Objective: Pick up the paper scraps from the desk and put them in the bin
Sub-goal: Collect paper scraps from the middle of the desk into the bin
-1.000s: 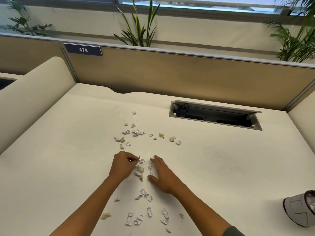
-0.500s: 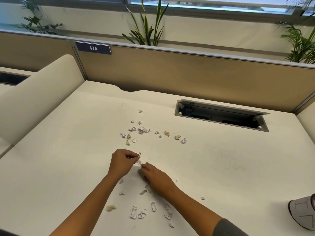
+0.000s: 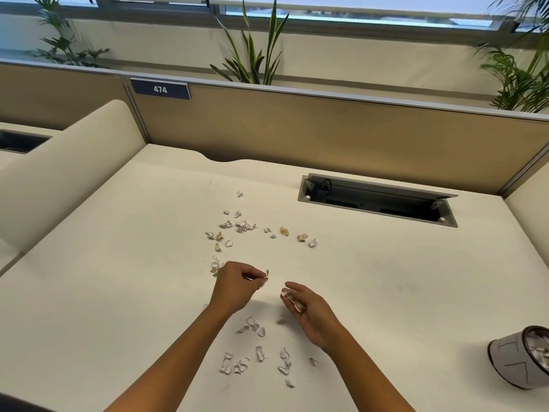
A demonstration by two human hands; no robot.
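Soft daylight enters from the windows (image 3: 326, 13) at the top; shadows are faint, edges bow outward, detail slightly soft.

My right hand (image 3: 309, 313) has lifted off the counter (image 3: 118, 292) and turned palm-up, now cupping paper scraps (image 3: 292, 298) it had been pressing on. It has drawn away toward 3 o'clock from my left hand (image 3: 237, 285), opening a gap.

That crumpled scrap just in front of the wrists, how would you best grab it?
Pinch the crumpled scrap from straight above, thumb and forefinger on its raised, curled edges. It stands up off the desk rather than lying flat, so there is something to catch. The left hand, already pinching paper, seems nearest.
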